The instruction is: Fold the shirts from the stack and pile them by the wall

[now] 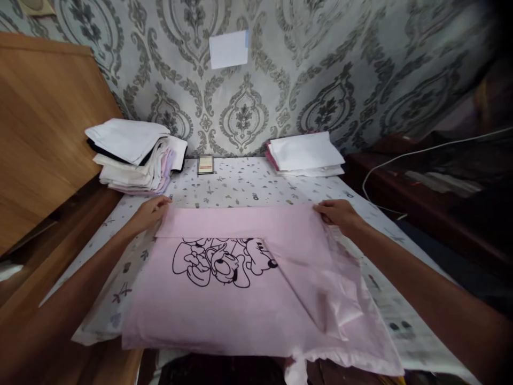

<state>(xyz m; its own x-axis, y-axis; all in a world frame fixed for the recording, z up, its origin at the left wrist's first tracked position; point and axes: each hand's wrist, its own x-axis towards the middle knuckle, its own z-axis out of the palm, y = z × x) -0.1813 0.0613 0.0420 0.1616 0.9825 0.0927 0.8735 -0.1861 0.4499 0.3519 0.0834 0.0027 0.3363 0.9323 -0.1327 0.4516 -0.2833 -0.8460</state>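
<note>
A pink T-shirt (224, 315) with a black line drawing of cartoon figures lies spread in front of me, its far edge folded over in a straight band. My left hand (153, 213) pinches the far left corner, fingertips closed. At the far right corner, my right hand (339, 214) grips the cloth between thumb and fingers. Creases and a slanting fold run across the right part of the shirt, which looks shiny there. A pale, thin, see-through layer (98, 310) shows past its left side; what it is I cannot tell.
A pile of folded clothes (136, 160) stands at the back left, beside a wooden panel (48, 123). A smaller folded stack (306, 152) lies at the back right. Between them a phone (206, 164) rests on the patterned sheet (240, 184). A white cable (371, 176) hangs at right.
</note>
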